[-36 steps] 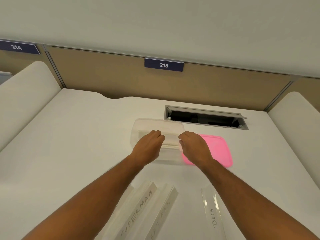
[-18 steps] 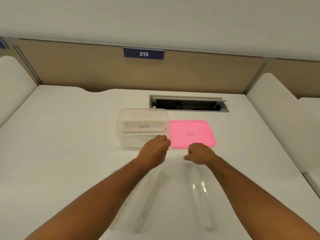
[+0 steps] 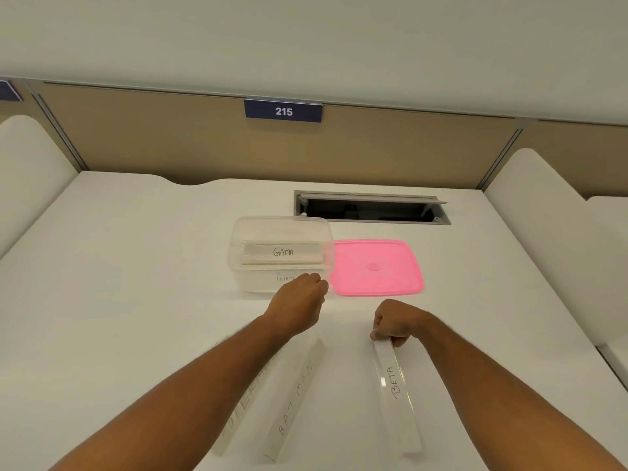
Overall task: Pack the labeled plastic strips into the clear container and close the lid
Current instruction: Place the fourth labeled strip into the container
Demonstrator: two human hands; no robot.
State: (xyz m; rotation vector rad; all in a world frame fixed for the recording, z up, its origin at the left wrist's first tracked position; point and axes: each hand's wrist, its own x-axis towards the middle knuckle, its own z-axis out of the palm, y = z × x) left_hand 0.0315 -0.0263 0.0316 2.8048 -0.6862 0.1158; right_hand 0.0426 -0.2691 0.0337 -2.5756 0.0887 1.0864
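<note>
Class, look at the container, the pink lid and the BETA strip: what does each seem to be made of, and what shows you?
Container: likely clear, slightly frosted plastic; the GAMA strip shows through its wall.
Pink lid: probably smooth, semi-glossy plastic, with a moulded rim and centre dimple.
BETA strip: seemingly clear glossy plastic with a white label; glare streaks run along it.

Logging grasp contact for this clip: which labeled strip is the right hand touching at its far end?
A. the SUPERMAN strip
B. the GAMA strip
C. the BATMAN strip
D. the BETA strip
D: the right hand is curled over the far end of the BETA strip on the table, while the GAMA strip lies inside the clear container.
</note>
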